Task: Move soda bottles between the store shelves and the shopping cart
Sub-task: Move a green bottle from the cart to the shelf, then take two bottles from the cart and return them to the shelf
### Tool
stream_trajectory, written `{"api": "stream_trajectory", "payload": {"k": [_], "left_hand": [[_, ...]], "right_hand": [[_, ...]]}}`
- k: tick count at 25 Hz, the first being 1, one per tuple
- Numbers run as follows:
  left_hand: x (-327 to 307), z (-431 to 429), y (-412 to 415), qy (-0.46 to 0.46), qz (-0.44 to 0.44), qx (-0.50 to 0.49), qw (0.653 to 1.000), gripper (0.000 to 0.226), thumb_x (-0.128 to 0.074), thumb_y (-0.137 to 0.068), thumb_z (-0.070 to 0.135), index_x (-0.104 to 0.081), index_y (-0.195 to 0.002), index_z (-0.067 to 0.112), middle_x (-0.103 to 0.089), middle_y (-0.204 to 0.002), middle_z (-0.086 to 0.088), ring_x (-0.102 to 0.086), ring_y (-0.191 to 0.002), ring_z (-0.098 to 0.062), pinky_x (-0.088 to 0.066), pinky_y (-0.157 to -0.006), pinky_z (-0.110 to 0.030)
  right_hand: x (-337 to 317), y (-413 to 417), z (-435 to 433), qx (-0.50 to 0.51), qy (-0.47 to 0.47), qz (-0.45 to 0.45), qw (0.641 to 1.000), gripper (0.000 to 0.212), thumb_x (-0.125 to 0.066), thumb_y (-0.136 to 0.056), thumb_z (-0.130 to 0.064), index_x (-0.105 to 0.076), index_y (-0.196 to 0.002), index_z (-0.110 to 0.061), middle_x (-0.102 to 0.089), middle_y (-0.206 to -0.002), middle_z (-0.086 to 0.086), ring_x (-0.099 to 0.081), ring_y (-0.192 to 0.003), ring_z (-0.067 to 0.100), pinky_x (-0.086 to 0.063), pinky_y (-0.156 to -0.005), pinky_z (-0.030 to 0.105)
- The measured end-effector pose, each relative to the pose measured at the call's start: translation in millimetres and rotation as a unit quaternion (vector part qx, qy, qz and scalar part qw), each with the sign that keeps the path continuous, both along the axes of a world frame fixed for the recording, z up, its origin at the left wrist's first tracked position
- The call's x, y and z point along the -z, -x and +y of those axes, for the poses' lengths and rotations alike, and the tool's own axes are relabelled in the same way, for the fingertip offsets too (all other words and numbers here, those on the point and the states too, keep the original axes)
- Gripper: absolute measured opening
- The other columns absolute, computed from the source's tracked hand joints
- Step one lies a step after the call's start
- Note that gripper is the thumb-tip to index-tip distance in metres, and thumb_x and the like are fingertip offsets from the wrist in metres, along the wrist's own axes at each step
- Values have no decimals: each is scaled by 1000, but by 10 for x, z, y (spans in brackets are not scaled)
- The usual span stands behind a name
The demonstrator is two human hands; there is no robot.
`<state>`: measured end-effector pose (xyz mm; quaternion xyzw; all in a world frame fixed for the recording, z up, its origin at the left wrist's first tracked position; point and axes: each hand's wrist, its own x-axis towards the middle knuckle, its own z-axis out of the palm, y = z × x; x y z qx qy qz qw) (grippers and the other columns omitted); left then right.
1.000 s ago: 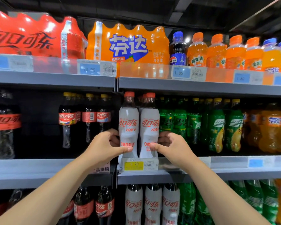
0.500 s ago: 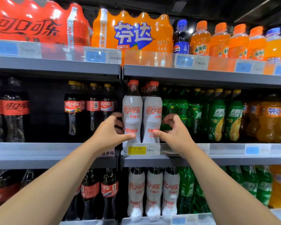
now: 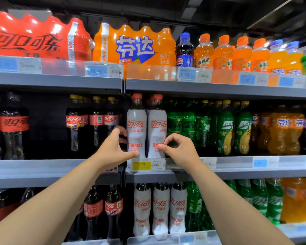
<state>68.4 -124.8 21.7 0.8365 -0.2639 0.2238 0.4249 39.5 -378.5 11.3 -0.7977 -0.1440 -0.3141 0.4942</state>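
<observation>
Directly above the yellow price tag point(image 3: 141, 164): left hand point(image 3: 113, 149) grips the left white bottle point(image 3: 136, 128), right hand point(image 3: 181, 151) the right white bottle point(image 3: 157, 128) (bottles side by side).

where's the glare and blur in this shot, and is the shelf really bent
Head view: white glare spots on the red multipack top left. Head view: the two white bottles at centre are sharp, the orange bottles at the right edge smear. Head view: the shelf edge bows, likely wide-angle distortion.
</observation>
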Motion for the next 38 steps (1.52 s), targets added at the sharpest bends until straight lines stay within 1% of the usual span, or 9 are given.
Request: {"api": "stream_trajectory", "payload": {"k": [3, 8, 12, 16, 18, 22, 28, 33, 38], "left_hand": [[24, -12, 91, 7, -14, -28, 999, 64, -90, -68, 43, -43, -112, 37, -54, -119, 14, -56, -104, 5, -43, -76, -13], [204, -92, 398, 58, -59, -103, 991, 74, -77, -80, 52, -42, -136, 18, -42, -131, 5, -49, -121, -15, -40, -94, -29], [243, -133, 936, 31, -93, -71, 993, 72, -68, -86, 52, -39, -146, 22, -42, -143, 8, -41, -130, -5, -40, -99, -28], [306, -35, 1674, -17, -124, -36, 992, 64, -57, -86, 66, -41, -142, 39, -38, -132, 47, -35, -122, 26, -33, -93, -6], [394, 71, 2016, -18, -112, -38, 993, 60, -58, -88, 65, -43, -141, 42, -43, -137, 42, -35, -126, 25, -35, -95, -10], [657, 325, 2633, -29, -99, -52, 993, 59, -59, -88, 58, -48, -141, 34, -53, -138, 24, -47, -132, 2, -38, -105, -19], [1159, 928, 3491, -68, -60, -130, 987, 57, -57, -91, 59, -44, -143, 38, -46, -141, 31, -40, -134, 11, -32, -106, -6], [1441, 1744, 4026, -59, -22, -218, 974, 59, -56, -91, 59, -48, -143, 33, -54, -139, 20, -49, -132, -1, -39, -107, -19], [1671, 2729, 4540, -31, 21, -288, 957, 47, -60, -93, 50, -52, -137, 33, -59, -133, 18, -52, -127, 3, -40, -103, -12]], "right_hand": [[-10, 116, 20, 13, -1, 5, 1000, 17, -87, -79, -25, -70, -77, -21, -76, -80, -9, -72, -75, 8, -55, -68, 21], [-36, 563, 37, 41, -29, -12, 999, 32, -79, -86, -33, -65, -114, -26, -62, -122, -11, -55, -114, -2, -49, -98, 22], [-97, 1207, 52, -6, -26, -18, 999, 27, -67, -96, -31, -60, -122, -31, -54, -125, -23, -47, -111, -24, -44, -106, 24], [-37, 1870, 57, -42, 36, -21, 998, 23, -63, -98, -32, -59, -119, -39, -55, -126, -27, -49, -119, -15, -44, -102, 17], [65, 2188, 77, -77, 58, -8, 995, 23, -63, -98, -34, -59, -118, -43, -55, -125, -31, -52, -120, -10, -45, -95, 11], [318, 2666, 179, -121, 98, 0, 988, 27, -62, -98, -35, -58, -124, -40, -54, -127, -30, -52, -123, -6, -44, -99, 13], [704, 3141, 646, -177, 131, 28, 975, 46, -54, -91, -67, -39, -135, -65, -30, -141, -52, -32, -130, -24, -33, -102, 15], [936, 3405, 1275, -229, 84, 48, 969, 44, -58, -85, -58, -47, -127, -64, -42, -136, -46, -46, -126, -16, -40, -98, 19], [1152, 3508, 2197, -280, 73, 79, 954, 34, -67, -91, -53, -58, -123, -52, -57, -130, -31, -55, -123, -6, -47, -93, 22]]}}
